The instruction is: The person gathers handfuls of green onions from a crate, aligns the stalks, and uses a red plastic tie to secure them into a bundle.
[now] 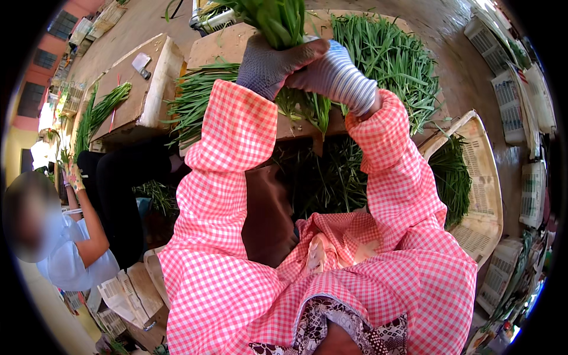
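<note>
My left hand wears a dark grey textured glove and grips a bundle of long, flat-leaved greens, leaves pointing away from me. Against it, my right hand, in a blue-and-white striped glove, closes on the lower part of the same bundle; some of its fingers are hidden. Beneath both hands is a worn work surface. Pale-based stalks lie just under my wrists. A thick spread of cut greens covers the surface on the right, and another pile lies to the left.
A cream plastic basket with greens stands by my right side. At left, a person in gloves sits by another work block, which bears a bundle and a bladed tool. More greens lie below the surface.
</note>
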